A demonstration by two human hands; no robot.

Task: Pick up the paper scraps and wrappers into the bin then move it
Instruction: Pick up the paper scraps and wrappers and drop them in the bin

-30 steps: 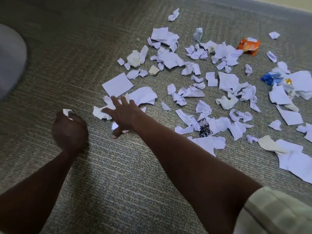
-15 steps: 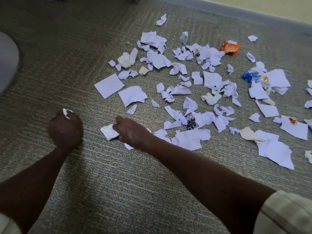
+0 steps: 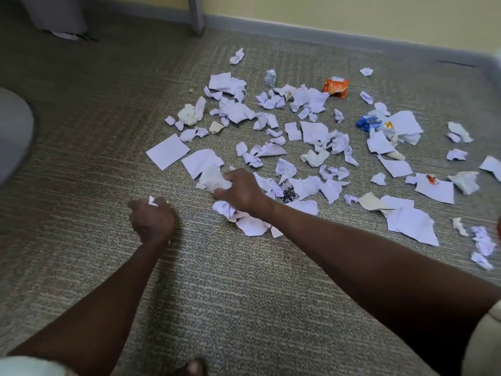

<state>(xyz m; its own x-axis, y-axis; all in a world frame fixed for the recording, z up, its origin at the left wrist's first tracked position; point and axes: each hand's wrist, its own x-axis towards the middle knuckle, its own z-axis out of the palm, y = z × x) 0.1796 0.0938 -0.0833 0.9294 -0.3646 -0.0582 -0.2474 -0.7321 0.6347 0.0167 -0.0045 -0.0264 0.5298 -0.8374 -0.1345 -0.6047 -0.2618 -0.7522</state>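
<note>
Right hand [image 3: 240,189] now fisted on more crumpled scraps [image 3: 212,180]; left hand [image 3: 151,219] still fisted on scrap; carpet [image 3: 244,294] mostly littered.

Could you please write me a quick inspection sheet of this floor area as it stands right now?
Surface: carpet, bare near the person, littered further out.
Job's things: many white scraps spread over the carpet; orange wrapper and blue wrapper far right; a grey curved shape at the left edge may be the bin, cannot tell.
Clutter: a printed black-and-white scrap near the right hand.
Grippers: left hand fisted around a small scrap; right hand closed on a crumpled wad.
Cables: nothing seen.
Surroundings: yellow wall with grey baseboard, a grey furniture leg at the top.
</note>
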